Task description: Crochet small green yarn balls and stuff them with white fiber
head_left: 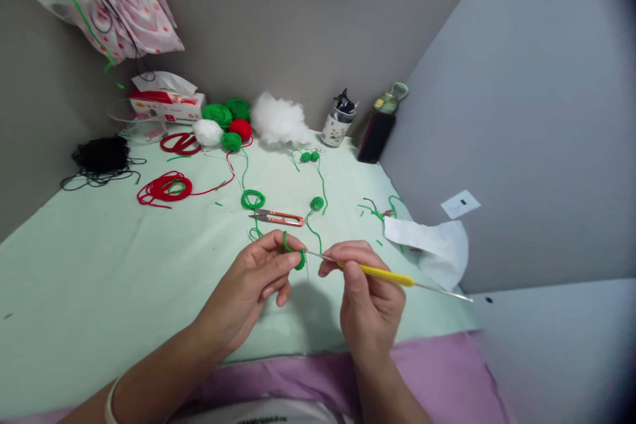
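Pinched between the thumb and fingers of my left hand is a small green crochet piece, with green yarn looped over a finger. My right hand grips a crochet hook by its yellow handle. The hook's thin metal tip reaches left to the edge of the green piece; whether it passes through a stitch I cannot tell. Beyond my hands lie a coil of green yarn, orange-handled thread snips and a small green crocheted ball with a yarn tail.
At the back stand a tissue box, yarn balls, white stuffing, a pen cup, a phone and a bottle. Red yarn and black yarn lie left. White tissue and scraps lie right, by the wall.
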`<state>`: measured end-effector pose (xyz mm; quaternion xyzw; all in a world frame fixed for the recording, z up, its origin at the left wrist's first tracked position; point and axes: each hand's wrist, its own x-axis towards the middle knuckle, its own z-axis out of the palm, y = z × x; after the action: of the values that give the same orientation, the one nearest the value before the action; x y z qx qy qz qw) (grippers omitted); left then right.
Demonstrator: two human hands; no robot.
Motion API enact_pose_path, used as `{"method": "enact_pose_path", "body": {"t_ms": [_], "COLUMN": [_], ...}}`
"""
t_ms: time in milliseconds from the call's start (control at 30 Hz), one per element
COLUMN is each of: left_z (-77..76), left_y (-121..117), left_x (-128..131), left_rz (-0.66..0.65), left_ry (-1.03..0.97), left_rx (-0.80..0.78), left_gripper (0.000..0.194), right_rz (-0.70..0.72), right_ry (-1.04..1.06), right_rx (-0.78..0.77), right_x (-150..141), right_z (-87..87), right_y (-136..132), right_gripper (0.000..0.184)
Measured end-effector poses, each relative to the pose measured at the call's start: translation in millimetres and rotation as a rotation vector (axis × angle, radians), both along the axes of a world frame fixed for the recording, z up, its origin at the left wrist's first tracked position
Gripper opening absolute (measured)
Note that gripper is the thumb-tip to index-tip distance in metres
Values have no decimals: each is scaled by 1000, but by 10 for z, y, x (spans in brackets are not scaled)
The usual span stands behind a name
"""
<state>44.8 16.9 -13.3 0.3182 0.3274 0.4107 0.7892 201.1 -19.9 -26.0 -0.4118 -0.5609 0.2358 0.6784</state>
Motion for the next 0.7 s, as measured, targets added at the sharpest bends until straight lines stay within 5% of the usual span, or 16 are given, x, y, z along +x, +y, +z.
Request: {"method": "enact_pose_path", "body": {"t_ms": [333,700], "left_z": [-15,4], "left_y": [-21,-31], "left_x": [23,1], "left_rz": [71,31], "left_ry": [92,94], "left_rx": [112,93], "left_gripper": [13,11], "right_rz": [-74,26], "right_ry": [-373,52], "right_rx": [98,-16], "right_x": [34,-15], "right_z": [-6,-40], "right_y": [-116,5], "right_gripper": [31,22]}}
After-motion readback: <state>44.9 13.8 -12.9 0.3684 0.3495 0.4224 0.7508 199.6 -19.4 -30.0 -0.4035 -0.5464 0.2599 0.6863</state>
